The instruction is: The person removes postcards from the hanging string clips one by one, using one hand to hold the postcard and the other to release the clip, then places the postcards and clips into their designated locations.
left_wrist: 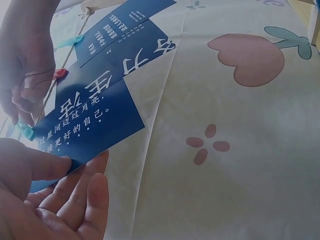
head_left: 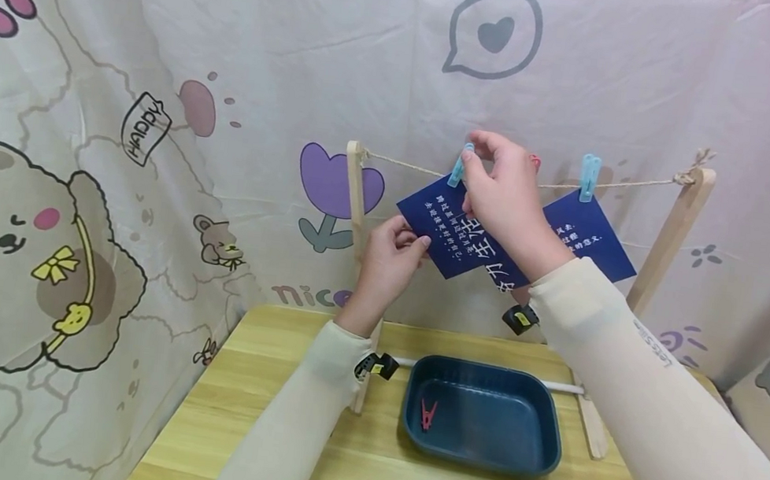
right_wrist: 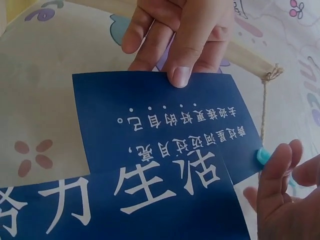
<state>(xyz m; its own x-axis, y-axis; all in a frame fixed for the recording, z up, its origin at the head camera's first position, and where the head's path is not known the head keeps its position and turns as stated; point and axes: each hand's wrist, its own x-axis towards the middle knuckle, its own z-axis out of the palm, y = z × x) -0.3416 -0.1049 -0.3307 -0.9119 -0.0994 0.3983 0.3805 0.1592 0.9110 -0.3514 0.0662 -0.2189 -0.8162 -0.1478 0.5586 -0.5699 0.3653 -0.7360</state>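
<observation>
A dark blue card with white characters [head_left: 446,235] hangs at a slant from the rope. My left hand [head_left: 390,256] pinches its lower left edge, thumb on the printed face, as the left wrist view also shows. Up at the rope, my right hand [head_left: 505,190] pinches a light blue clothespin [head_left: 459,168] at the card's top corner. Partly behind my right forearm is a second blue card [right_wrist: 125,210] with large white characters, overlapping the first; a red clothespin [left_wrist: 60,74] sits at its top. Farther right, a third blue card [head_left: 595,236] hangs from another light blue clothespin [head_left: 588,178].
The rope [head_left: 401,164] runs between two wooden posts [head_left: 670,241] on a wood-grain table [head_left: 254,383]. Below the cards stands a dark blue tray [head_left: 549,457] with a red clothespin [head_left: 427,416] inside. A printed cloth [head_left: 270,61] hangs behind.
</observation>
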